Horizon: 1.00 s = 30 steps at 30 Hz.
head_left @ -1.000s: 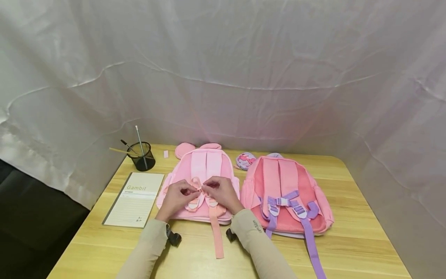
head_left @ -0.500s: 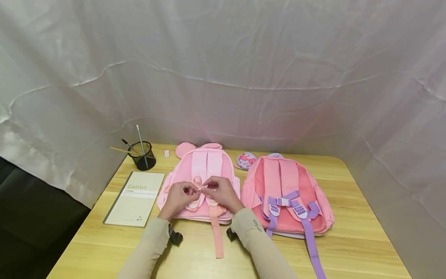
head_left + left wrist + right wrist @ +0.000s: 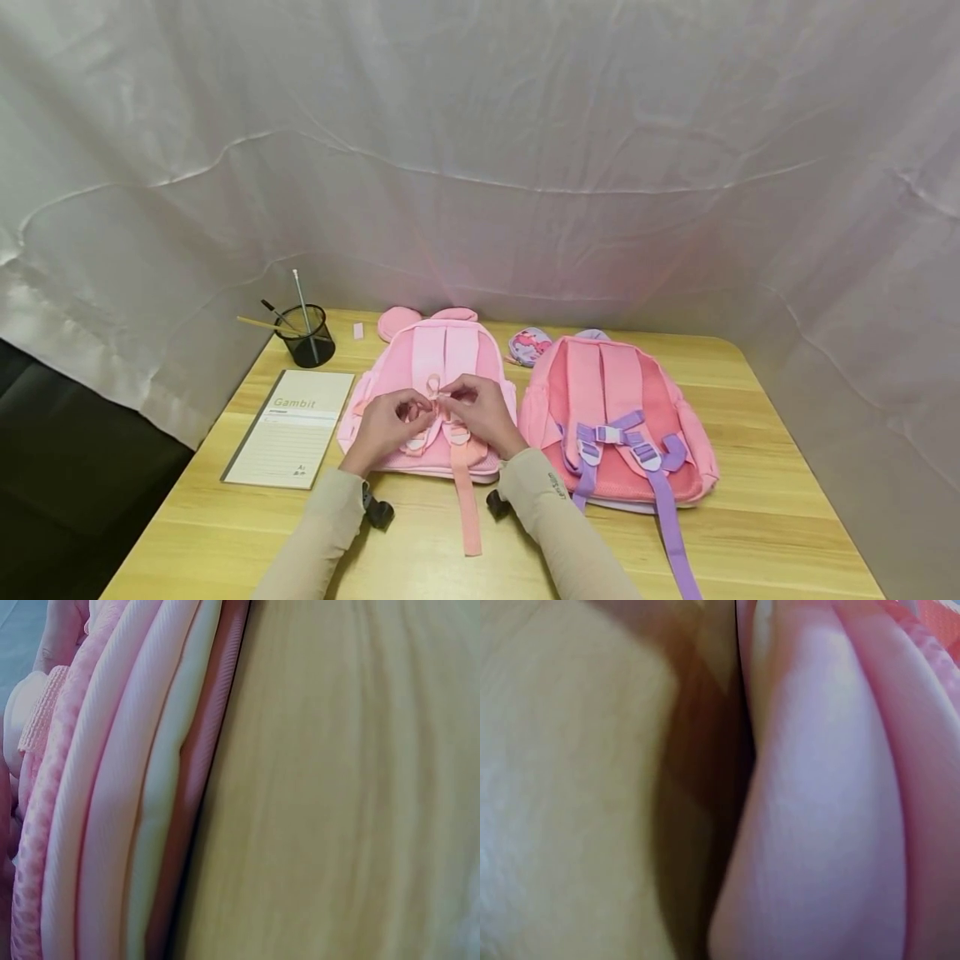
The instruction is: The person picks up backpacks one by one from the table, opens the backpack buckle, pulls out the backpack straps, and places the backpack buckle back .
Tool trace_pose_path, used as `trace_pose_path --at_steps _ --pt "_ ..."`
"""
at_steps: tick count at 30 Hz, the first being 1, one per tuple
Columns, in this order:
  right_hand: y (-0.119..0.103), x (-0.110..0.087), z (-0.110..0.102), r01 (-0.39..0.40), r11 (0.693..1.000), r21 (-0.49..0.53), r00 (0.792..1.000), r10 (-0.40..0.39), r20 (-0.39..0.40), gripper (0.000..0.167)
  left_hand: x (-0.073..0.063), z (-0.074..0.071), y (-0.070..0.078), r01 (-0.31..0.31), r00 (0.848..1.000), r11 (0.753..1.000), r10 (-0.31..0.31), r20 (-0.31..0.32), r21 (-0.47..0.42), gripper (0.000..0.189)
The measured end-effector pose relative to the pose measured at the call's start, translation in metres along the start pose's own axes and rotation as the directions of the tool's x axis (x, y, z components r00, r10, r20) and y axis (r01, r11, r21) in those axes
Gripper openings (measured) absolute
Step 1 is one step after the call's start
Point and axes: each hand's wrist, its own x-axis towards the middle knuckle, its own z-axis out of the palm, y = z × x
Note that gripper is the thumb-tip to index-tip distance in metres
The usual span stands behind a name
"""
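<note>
A light pink children's backpack (image 3: 401,360) lies on the table with its shoulder straps up. Over its lower middle, my left hand (image 3: 386,427) pinches peach webbing strap (image 3: 433,384) from the left. From the other side my right hand (image 3: 482,412) pinches the same webbing, fingertips nearly meeting the left ones. A small loop of it stands up above the fingers; the part between the fingertips is hidden. A loose peach strap end (image 3: 468,517) hangs toward me. Both wrist views mostly show the backpack's layered pink edge (image 3: 127,772), close up against the tabletop.
To the right lies a coral backpack (image 3: 663,387) with purple straps (image 3: 670,533) and a white buckle (image 3: 608,434). At left are a notebook (image 3: 288,429), a black mesh pen cup (image 3: 312,348) and a small pink eraser (image 3: 357,331). Grey curtains (image 3: 480,150) surround the table.
The webbing loop above my fingers has become smaller and shifted slightly right. My hands keep pinching at nearly the same spot; the backpacks have not moved.
</note>
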Motion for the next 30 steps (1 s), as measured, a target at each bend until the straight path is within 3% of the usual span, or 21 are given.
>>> trace_pose_path --at_steps 11,17,25,30 --pt "0.0 0.0 0.0 -0.011 1.0 -0.018 1.0 0.011 0.008 0.011 0.0 0.001 -0.002 -0.017 1.0 1.0 0.017 0.0 0.014 0.008" --pt "-0.002 -0.001 -0.001 -0.029 0.999 0.016 0.999 0.03 -0.035 0.011 0.0 0.001 -0.001 -0.059 0.998 0.998 0.058 0.011 0.038 0.009" --pt "-0.002 -0.001 -0.001 -0.033 0.997 0.068 0.996 0.038 -0.083 0.009 -0.001 0.003 -0.003 -0.057 0.998 0.996 0.056 0.018 0.071 0.009" --pt "-0.024 -0.005 -0.003 -0.033 0.996 0.088 0.995 0.041 -0.095 0.01 0.001 0.003 -0.001 -0.116 0.992 0.987 0.12 -0.03 0.107 0.008"
